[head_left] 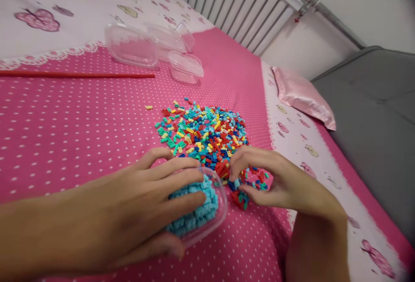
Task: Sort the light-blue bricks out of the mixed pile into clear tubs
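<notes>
My left hand (155,204) lies over a clear plastic container (222,204), its fingers stretched out and spread above the contents. Light blue toy bricks (207,202) fill the container, partly hidden beneath those fingers. At the near edge of a mixed pile of small toy bricks (207,133), my right hand (269,178) has its thumb and fingers curled together around a light blue brick (237,183). Red, yellow, green and blue pieces make up the pile, which spreads out beyond both hands. A few red and green bricks (240,200) lie just below my right fingertips.
Several clear plastic containers (186,68) stand behind the pile. A long red stick (78,74) lies at left on the pink dotted bedspread (97,122). A pink pillow (304,96) rests near the grey headboard (366,100). Metal railings (227,5) run along the back.
</notes>
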Available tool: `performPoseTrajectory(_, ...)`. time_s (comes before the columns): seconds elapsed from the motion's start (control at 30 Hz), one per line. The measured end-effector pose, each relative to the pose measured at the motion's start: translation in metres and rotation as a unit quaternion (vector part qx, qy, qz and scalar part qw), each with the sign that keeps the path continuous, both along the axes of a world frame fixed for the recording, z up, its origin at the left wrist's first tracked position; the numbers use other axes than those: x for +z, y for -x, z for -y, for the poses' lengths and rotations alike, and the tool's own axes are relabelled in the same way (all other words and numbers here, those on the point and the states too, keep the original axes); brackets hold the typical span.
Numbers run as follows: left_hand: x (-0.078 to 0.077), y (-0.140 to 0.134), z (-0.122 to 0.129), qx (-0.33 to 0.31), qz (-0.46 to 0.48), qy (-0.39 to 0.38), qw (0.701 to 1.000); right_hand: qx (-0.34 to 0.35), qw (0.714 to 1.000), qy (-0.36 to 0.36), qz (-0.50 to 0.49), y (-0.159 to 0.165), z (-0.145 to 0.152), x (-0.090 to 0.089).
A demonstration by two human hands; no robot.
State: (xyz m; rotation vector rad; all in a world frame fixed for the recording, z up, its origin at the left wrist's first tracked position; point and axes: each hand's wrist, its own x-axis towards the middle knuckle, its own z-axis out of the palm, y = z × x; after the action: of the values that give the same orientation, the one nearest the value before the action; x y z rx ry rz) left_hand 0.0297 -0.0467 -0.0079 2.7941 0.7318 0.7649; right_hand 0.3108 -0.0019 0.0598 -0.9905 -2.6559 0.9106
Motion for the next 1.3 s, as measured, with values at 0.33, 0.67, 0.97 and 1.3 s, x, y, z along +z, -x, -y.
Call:
performPoseTrajectory(0.33,0.009,0.015,-0.017,0.008,0.008,0.049,0.999,0.017,0.994,-0.021,-0.104,0.054,0.019,-0.032)
performPoseTrajectory(0.67,0.005,0.018,-0.017,-0.004,0.005,0.027,1.000,-0.020,0.995,-0.043,-0.084,0.048,0.016,-0.027)
performPoseTrajectory(0.97,0.003,0.018,-0.016,-0.017,-0.030,0.003,0.999,-0.014,0.990,-0.137,-0.037,0.055,0.019,-0.037)
performPoseTrajectory(1.3,0.011,0.018,-0.013,-0.018,-0.057,-0.009,0.998,-0.042,0.982,-0.182,-0.023,0.046,0.016,-0.027)
